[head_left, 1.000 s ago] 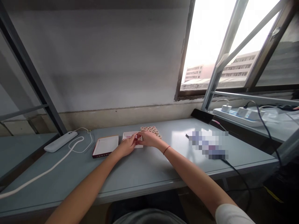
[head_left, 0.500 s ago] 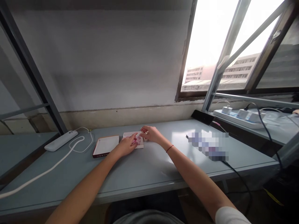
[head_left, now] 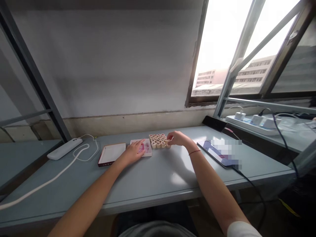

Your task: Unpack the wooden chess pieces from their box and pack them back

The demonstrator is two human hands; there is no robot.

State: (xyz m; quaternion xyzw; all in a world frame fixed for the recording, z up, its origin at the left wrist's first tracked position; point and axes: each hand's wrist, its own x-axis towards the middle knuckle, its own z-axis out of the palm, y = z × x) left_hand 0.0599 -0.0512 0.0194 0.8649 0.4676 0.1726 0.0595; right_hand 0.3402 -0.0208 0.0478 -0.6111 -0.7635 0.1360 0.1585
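My left hand [head_left: 133, 151] lies on a small white tray with pink print [head_left: 146, 148], fingers stretched forward and flat. To its right sits a cluster of several round wooden game pieces with dark characters [head_left: 158, 140]. My right hand [head_left: 177, 138] is at the right edge of that cluster, fingers curled in a pinch on one piece there. A red-edged box lid with a white inside [head_left: 111, 153] lies left of the tray.
A white power strip [head_left: 64, 149] with a looped white cable lies at the far left of the grey table [head_left: 153, 181]. A tablet [head_left: 217, 153] with a dark cable rests at the right. Another power strip [head_left: 251, 121] sits by the window.
My right hand has moved right from the tray to the far side of the wooden pieces, uncovering them. My left hand has stayed on the tray.
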